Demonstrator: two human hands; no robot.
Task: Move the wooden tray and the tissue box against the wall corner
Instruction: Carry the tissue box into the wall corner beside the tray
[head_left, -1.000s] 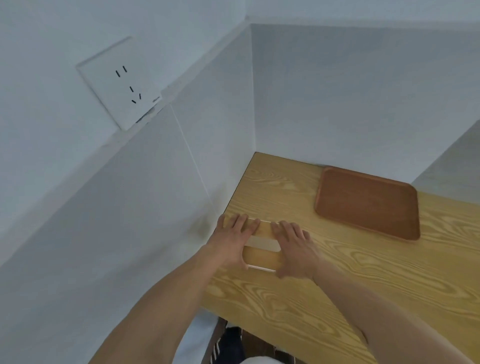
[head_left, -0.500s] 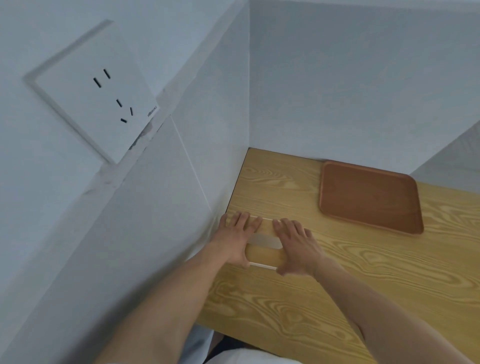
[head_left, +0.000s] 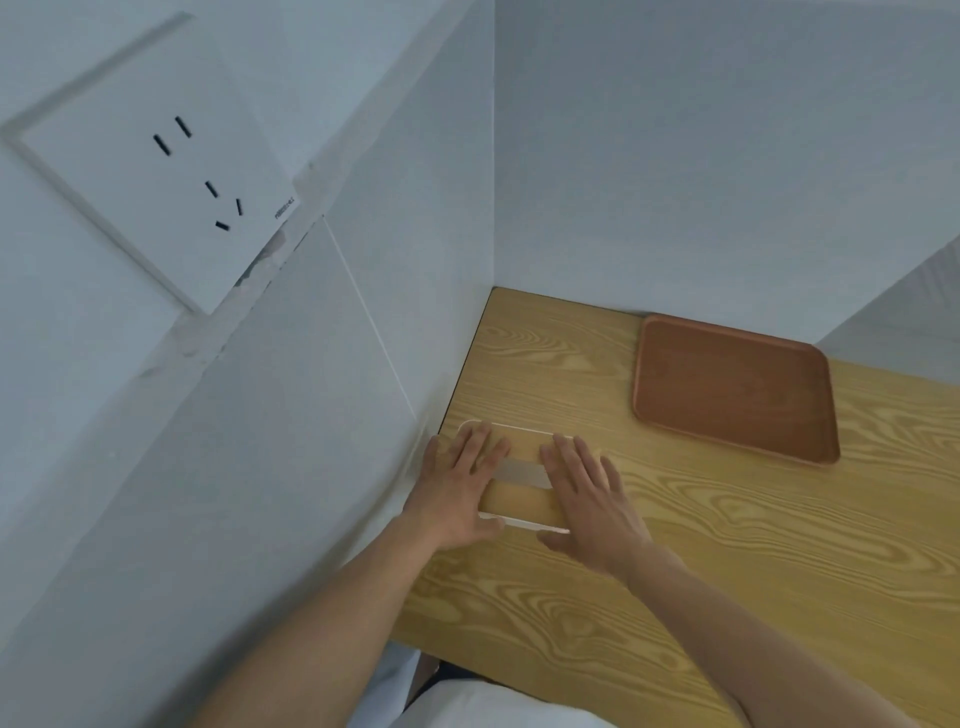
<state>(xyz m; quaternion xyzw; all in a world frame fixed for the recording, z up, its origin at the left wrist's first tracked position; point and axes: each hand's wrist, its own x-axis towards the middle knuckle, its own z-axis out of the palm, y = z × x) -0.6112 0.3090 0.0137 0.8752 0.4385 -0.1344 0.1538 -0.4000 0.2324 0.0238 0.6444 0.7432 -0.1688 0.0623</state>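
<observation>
The tissue box (head_left: 519, 501), with a wood-grain top, a white rim and a pale slot, lies on the table beside the left wall, well short of the wall corner (head_left: 493, 280). My left hand (head_left: 457, 483) lies flat over its left end and my right hand (head_left: 587, 493) over its right end, both thumbs hooked at the near edge. The reddish-brown wooden tray (head_left: 732, 387) lies empty further back on the right, its far edge at the back wall, a gap of bare table between it and the corner.
The light wooden table (head_left: 727, 545) fits into a corner of two white walls. A white wall socket (head_left: 171, 171) sits high on the left wall. The table's near edge (head_left: 519, 670) runs just above my lap.
The view has shifted, so the socket looks larger and lower. Both hands stay on the tissue box, which remains by the left wall with little visible movement. The tray has not moved.
</observation>
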